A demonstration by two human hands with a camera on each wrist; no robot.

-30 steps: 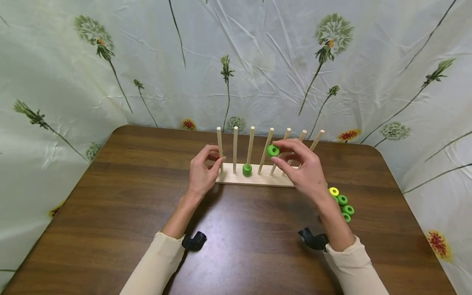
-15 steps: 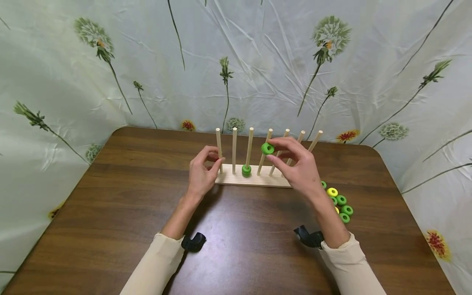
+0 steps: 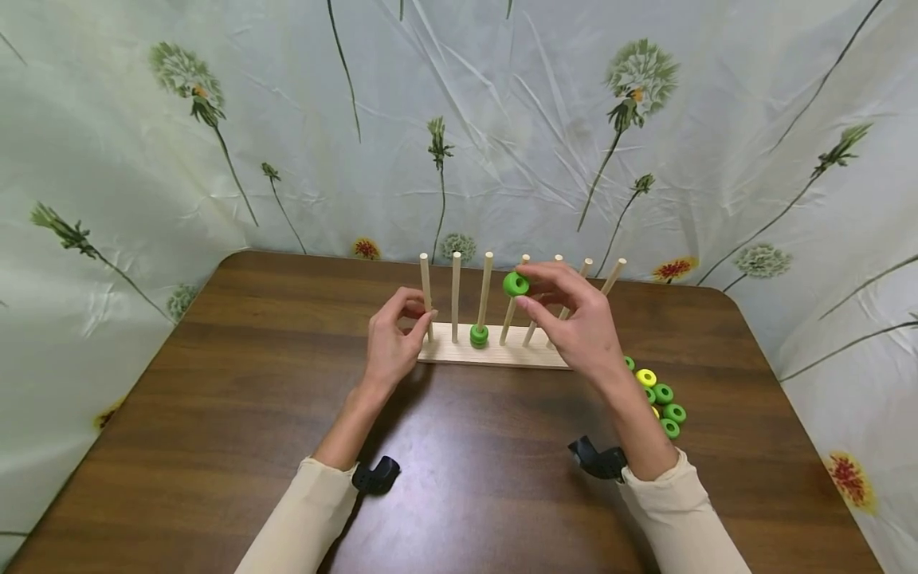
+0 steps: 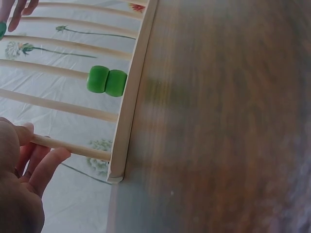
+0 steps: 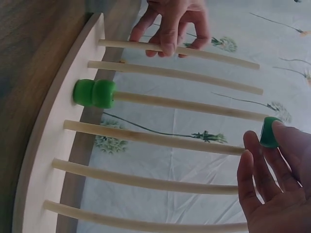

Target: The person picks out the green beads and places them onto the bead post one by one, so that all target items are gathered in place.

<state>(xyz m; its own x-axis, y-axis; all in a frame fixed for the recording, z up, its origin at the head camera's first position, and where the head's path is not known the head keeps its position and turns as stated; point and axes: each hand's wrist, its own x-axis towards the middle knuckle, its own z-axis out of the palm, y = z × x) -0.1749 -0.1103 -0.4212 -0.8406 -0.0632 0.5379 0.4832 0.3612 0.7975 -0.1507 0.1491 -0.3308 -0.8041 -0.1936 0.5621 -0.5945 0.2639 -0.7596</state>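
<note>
My left hand [image 3: 390, 341] pinches the leftmost peg [image 4: 73, 147] of a wooden stand, whose pale base [image 3: 466, 353] lies along the table's far side. My right hand [image 3: 582, 323] holds a green ring [image 3: 509, 285] between thumb and fingertips, raised near the peg tops. In the right wrist view that ring [image 5: 267, 133] is right beside the tip of the third peg [image 5: 194, 108]; whether they touch I cannot tell. Two green rings [image 4: 107, 81] are stacked at the bottom of this third peg. The other pegs carry no rings where they show; my right hand partly hides those on the right.
Several loose green rings [image 3: 674, 413] and yellow rings [image 3: 646, 378] lie on the brown table [image 3: 473, 446] right of the stand, partly behind my right forearm. A floral curtain [image 3: 323, 143] hangs behind the table.
My right hand has moved left and slightly up with the green ring, from the fourth peg toward the third. More loose rings show past the forearm. My left hand has stayed on the leftmost peg.
</note>
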